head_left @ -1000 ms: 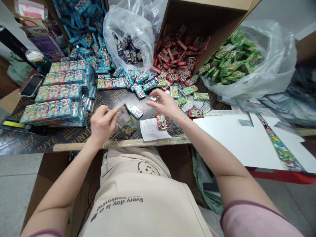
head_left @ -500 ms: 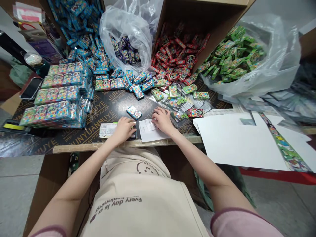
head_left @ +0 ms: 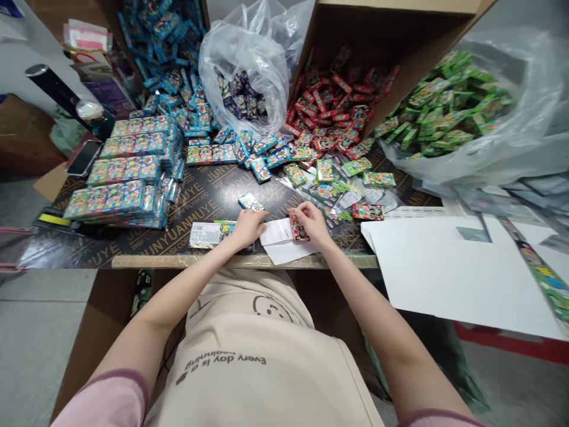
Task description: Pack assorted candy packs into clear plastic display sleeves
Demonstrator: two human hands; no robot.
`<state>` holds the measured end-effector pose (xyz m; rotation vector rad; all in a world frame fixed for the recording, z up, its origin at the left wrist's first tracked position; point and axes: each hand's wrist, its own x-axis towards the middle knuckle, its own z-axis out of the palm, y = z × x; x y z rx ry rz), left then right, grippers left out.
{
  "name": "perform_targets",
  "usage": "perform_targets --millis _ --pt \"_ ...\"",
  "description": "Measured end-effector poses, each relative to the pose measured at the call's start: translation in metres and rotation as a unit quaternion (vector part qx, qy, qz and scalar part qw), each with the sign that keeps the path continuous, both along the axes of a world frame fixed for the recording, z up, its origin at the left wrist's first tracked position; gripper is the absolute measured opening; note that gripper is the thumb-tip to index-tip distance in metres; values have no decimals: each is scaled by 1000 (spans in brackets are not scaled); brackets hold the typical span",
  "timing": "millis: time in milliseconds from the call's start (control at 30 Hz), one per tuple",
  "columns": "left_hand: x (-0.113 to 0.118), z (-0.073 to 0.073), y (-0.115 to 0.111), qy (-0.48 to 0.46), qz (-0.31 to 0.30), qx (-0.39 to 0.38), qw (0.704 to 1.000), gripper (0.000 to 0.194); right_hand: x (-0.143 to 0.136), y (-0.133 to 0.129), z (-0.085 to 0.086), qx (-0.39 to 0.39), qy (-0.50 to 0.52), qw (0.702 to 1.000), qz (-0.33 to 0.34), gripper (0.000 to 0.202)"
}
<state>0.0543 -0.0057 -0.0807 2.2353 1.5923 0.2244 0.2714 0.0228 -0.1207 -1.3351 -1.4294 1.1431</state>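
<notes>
Head view: I see the right hand [head_left: 315, 225] pinched narrow on the red box [head_left: 297, 229], at the paper [head_left: 290, 254]. The left hand [head_left: 247, 229] is curled, fingertips by the blue box [head_left: 250, 200]; grip, I cannot tell. It partly hides a packet [head_left: 205, 235]. Stacked boxes [head_left: 128, 169] stand left on the table [head_left: 213, 201]; white sheets [head_left: 427, 267] lie right.

- We take this for a packing workshop.
- We see stacked multipacks [head_left: 127, 169] on a printed plywood tabletop [head_left: 213, 201].
- We see small boxes [head_left: 331, 112] heaped in a cardboard carton [head_left: 427, 44] and plastic bags [head_left: 531, 112].
</notes>
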Motion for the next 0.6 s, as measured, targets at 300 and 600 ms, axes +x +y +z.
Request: perform_targets --millis 300,600 --pt "-85 11 -26 48 0 -33 998 75 -17 0 13 97 19 991 -89 19" --pt "-88 48 -21 -267 109 25 957 28 -64 -23 72 163 38 984 -60 29"
